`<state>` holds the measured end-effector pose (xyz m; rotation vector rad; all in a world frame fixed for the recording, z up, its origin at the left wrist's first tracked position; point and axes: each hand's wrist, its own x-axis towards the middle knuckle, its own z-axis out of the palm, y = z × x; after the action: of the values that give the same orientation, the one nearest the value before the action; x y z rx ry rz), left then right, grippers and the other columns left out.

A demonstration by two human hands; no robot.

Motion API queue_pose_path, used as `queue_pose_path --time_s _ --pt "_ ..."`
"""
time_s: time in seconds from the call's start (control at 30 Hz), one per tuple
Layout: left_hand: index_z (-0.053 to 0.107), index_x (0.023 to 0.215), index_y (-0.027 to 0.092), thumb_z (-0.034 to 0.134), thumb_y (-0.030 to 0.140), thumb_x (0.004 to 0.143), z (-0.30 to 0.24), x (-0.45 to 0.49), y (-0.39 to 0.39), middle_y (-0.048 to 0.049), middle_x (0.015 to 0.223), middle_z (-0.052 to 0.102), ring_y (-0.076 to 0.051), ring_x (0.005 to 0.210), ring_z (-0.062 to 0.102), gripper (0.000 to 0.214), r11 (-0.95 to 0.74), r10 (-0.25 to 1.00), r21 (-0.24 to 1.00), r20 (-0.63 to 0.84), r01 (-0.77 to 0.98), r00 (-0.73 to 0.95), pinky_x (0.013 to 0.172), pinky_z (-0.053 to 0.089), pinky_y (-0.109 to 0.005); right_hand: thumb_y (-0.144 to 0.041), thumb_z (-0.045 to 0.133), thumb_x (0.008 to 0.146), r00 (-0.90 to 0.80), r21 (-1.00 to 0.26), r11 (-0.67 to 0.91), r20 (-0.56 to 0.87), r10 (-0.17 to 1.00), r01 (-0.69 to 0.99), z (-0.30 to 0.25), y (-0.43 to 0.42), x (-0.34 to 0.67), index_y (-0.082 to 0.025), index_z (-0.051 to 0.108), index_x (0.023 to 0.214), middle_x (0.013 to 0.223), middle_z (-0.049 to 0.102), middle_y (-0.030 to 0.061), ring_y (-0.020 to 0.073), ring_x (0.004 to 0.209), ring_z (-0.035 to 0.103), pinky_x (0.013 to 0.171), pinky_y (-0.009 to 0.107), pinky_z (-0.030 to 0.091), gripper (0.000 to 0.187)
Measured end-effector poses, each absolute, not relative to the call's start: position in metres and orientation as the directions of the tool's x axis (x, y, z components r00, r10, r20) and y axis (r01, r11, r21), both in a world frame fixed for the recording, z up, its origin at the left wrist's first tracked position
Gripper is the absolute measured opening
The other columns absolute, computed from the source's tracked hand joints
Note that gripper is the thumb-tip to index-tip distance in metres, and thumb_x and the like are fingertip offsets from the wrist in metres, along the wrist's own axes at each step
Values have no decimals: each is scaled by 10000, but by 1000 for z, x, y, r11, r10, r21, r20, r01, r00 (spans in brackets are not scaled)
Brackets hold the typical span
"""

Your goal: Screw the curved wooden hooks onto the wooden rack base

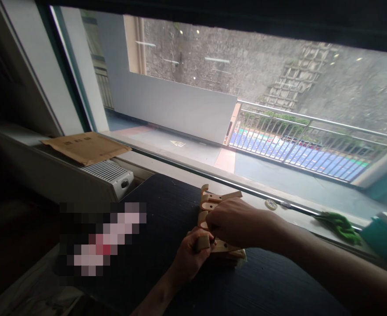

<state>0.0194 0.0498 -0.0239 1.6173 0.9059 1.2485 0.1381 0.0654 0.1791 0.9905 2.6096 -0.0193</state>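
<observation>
On the dark table (173,197), a pale wooden piece (209,205) with several curved, hook-like ends and dark screw holes lies in front of me. My left hand (191,254) is closed at its near end, around a short wooden block (203,242) whose squared end shows between thumb and fingers. Curled into a fist, my right hand (229,219) rests on or just over the wooden piece and hides its middle. A small dark tip shows between the two hands, but its kind is unclear. Whatever the right fingers grip is hidden.
Beyond the table runs a window sill with a roll of tape (271,204), a green cloth (341,228) and a teal container (382,237). A brown padded envelope (88,147) lies on a white slatted unit (114,173) at left. A blurred patch covers the table's left side.
</observation>
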Motion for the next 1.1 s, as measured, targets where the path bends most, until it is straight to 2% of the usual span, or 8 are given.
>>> queue_pose_path --time_s 0.13,0.27,0.4,0.5,0.73,0.87,0.93,1.1 --pt "635 790 186 638 193 761 -23 20 50 -37 864 643 -201 856 601 30 -351 915 936 334 38 225 803 459 -296 -277 488 861 -684 102 731 -284 672 675 174 70 142 -157 625 724 785 621 44 139 714 532 614 264 313 228" --pt "628 813 191 633 190 774 -25 20 50 -32 859 634 -194 844 595 39 -352 915 935 334 43 226 805 451 -295 -323 504 846 -661 118 714 -300 688 690 181 70 147 -147 630 776 772 621 52 143 685 533 614 262 327 227" --pt "627 835 195 630 180 775 -27 19 51 -31 868 626 -196 863 584 63 -351 913 935 331 47 237 809 446 -294 -218 561 801 -645 124 717 -354 678 686 190 66 147 -158 639 769 777 621 40 141 693 526 596 250 319 104" --pt "629 831 195 633 174 767 -26 18 50 -32 872 632 -200 876 587 67 -349 913 936 328 46 243 805 448 -291 -183 530 827 -681 136 750 -338 649 647 185 66 145 -160 640 708 732 602 38 139 678 499 581 253 303 164" --pt "629 837 202 626 172 774 -26 19 50 -25 874 640 -194 866 591 69 -357 911 933 338 44 238 796 448 -281 -216 490 853 -639 148 694 -293 712 705 177 66 147 -136 637 703 709 582 40 139 670 509 575 263 313 224" --pt "624 841 204 618 174 786 -26 19 50 -20 857 634 -188 844 588 63 -356 909 933 336 43 246 789 448 -281 -211 583 779 -648 132 710 -320 691 692 185 64 149 -145 631 756 798 599 37 142 702 523 567 254 313 85" --pt "626 842 202 620 177 788 -26 19 50 -23 865 627 -190 848 585 61 -354 909 934 333 43 251 792 448 -283 -155 598 745 -642 145 719 -356 679 680 187 63 147 -154 623 741 757 586 25 134 669 505 543 250 291 26" --pt "617 850 203 614 178 794 -29 21 52 -25 895 627 -193 874 596 61 -352 909 936 333 32 249 828 441 -299 -149 542 796 -669 127 742 -353 654 659 180 61 142 -170 599 674 621 521 4 115 569 426 500 252 240 137"
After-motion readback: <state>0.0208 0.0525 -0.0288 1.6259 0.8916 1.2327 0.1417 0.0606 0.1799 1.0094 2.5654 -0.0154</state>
